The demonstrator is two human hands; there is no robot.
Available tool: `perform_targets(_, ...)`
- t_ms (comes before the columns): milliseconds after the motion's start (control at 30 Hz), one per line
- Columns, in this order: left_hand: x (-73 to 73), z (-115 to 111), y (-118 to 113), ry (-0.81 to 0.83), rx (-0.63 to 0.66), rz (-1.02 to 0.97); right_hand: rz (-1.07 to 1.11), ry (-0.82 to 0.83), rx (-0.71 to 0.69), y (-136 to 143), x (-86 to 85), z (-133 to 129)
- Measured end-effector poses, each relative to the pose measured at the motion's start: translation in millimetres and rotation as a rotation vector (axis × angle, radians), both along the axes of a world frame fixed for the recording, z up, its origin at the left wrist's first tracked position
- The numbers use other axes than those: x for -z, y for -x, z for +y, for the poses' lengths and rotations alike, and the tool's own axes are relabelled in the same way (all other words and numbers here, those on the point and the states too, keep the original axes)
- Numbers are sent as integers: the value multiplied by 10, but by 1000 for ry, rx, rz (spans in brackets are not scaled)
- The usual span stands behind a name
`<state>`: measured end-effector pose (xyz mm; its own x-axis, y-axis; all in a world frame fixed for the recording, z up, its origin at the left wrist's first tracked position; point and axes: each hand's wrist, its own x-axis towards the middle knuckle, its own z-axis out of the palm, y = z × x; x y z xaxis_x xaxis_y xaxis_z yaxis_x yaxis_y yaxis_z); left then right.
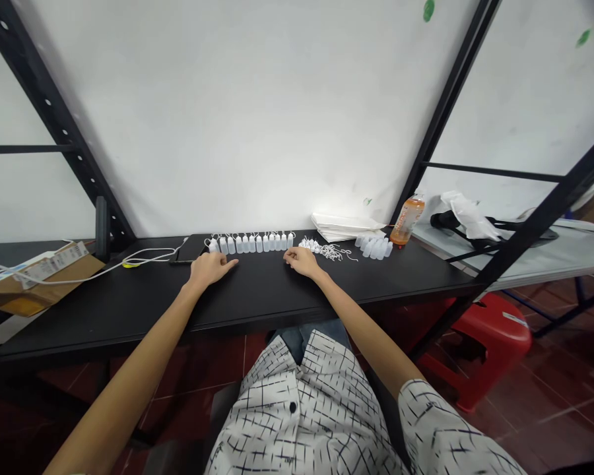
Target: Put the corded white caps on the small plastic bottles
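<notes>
A row of several small white squeeze bottles [252, 244] stands upright along the back of the black table, most with thin loops at their caps. At its left end, close to the first bottles, is my left hand [209, 268], thumb stretched out to the right; its other fingers are partly hidden. My right hand [301, 261] rests near the row's right end, fingers loosely bent and a little apart, with nothing visible in them. Just behind it sit several small white tips [309, 245] and a pile of thin white loops [332, 251].
Several translucent bottles [375, 247] lie to the right, before a stack of white sheets [346, 226]. An orange drink bottle [408, 219] stands by the rack post. A dark tablet-like slab [190, 249], white cable [148, 252] and cardboard package [54, 274] are left. A red stool [495, 330] stands right.
</notes>
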<state>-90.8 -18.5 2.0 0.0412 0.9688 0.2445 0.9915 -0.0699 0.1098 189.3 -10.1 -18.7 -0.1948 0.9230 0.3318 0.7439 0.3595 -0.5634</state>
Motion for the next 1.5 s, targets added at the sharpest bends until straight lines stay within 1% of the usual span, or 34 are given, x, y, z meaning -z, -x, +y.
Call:
perform_targets(700, 19, 0, -3, 16, 20, 39, -35, -30, -13, 19, -34, -27)
perform_targets(767, 20, -4, -6, 17, 25, 42, -49, -71, -19, 8, -71, -48)
perform_targets(833, 20, -8, -12, 16, 31, 45, -66, -188, 14, -59, -128, -57)
perform_targets(900, 21, -11, -25, 17, 43, 50, -74, -359, 127, -212, -199, -42)
perform_targets(933, 21, -12, -34, 18, 50, 53, -77, -428, 212, -324, -237, -23)
perform_targets(1000, 22, -12, -54, 23, 58, 55, -120, -523, 393, -611, -308, 34)
perform_targets(1067, 25, -8, -75, 27, 63, 54, -216, -607, 501, -943, -362, 107)
perform_targets(1100, 27, -5, -83, 29, 64, 55, -267, -622, 546, -1109, -381, 143)
perform_targets(1167, 30, 2, -92, 33, 65, 58, -357, -578, 652, -1409, -402, 211)
perform_targets(1233, 32, 6, -94, 36, 67, 61, -431, -460, 765, -1640, -409, 267)
perform_targets(1267, 31, 5, -93, 36, 71, 64, -462, -395, 799, -1727, -410, 290)
perform_targets(1367, 23, -2, -93, 33, 87, 72, -543, -179, 835, -1885, -413, 337)
perform_targets(1400, 19, -6, -94, 31, 89, 74, -560, -131, 834, -1911, -417, 344)
perform_targets(1500, 13, -11, -97, 27, 86, 70, -580, -78, 805, -1937, -436, 344)
